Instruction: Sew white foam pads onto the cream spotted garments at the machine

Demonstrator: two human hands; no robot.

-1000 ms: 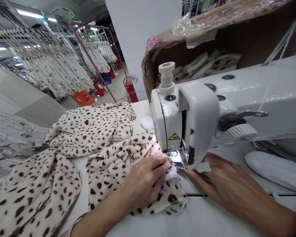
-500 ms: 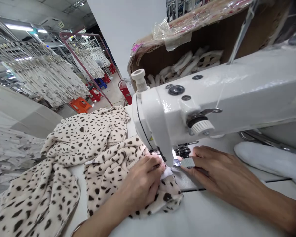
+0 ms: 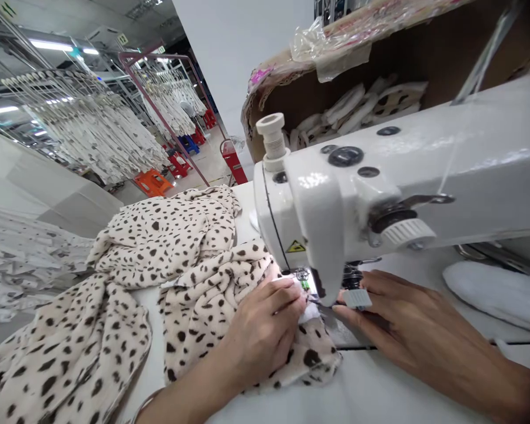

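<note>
The white sewing machine [image 3: 320, 212] stands over a piece of cream fleece fabric with dark spots [image 3: 212, 294]. My left hand [image 3: 267, 330] is closed on the fabric's edge just left of the lit needle area, its fingertips bunched beside a white layer [image 3: 310, 313]. My right hand [image 3: 410, 330] reaches in from the other side, fingers curled behind the machine's small ridged white part [image 3: 357, 298]. Its thumb and fingertips are close together near the needle; what they grip, if anything, is hidden. The needle tip itself is hard to make out.
More spotted fleece [image 3: 168, 235] lies heaped on the left of the white table. Behind the machine stands a cardboard box [image 3: 287, 88] with fabric pieces inside. A white padded roll [image 3: 494, 294] lies at the right. Racks of hanging pieces [image 3: 101, 123] and an orange stool [image 3: 152, 182] stand farther back.
The whole view has shifted, so the machine and both hands appear farther right. Both hands stay close to the needle, with the left still on the fabric.
</note>
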